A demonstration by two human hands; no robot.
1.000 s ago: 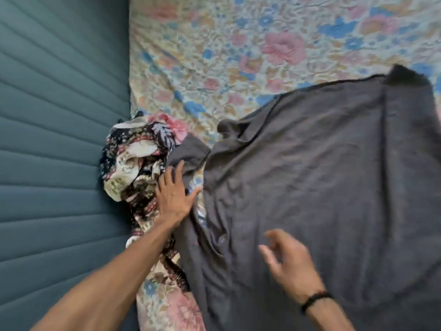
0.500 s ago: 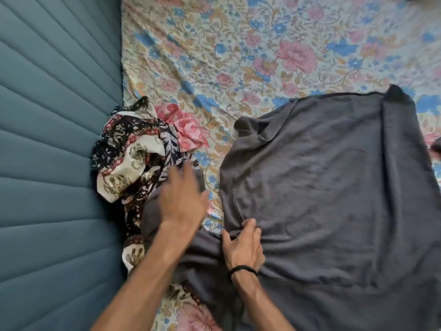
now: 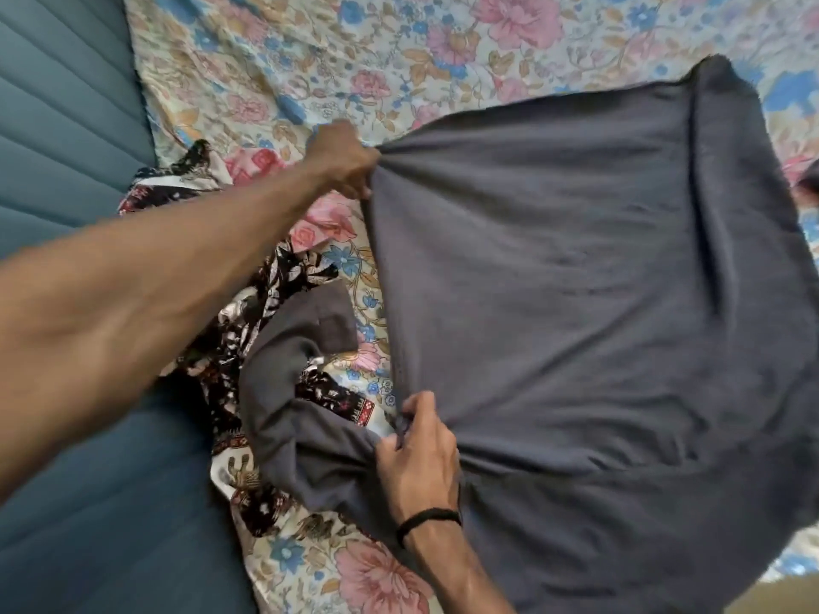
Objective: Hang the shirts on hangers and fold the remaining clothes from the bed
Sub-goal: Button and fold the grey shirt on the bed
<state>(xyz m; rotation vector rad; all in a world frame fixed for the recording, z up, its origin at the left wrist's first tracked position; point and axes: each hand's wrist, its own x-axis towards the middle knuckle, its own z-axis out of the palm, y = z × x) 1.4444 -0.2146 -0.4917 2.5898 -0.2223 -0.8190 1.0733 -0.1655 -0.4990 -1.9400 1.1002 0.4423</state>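
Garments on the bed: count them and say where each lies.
2. The grey shirt is spread at right, gripped by both hands; the patterned garment is bunched at left by the headboard. Others may be hidden.

arms: bare, sleeveless | right wrist: thin black band point(image 3: 429, 520)

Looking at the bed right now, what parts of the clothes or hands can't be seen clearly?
Head view only:
- Grey shirt: right and lower parts cut off by the frame edge.
- Patterned garment: partly covered by the left arm and the grey shirt's sleeve, so its type is unclear.
- Left hand: fingertips buried in bunched grey cloth.
- Right hand: fingertips hidden in the fold it pinches.
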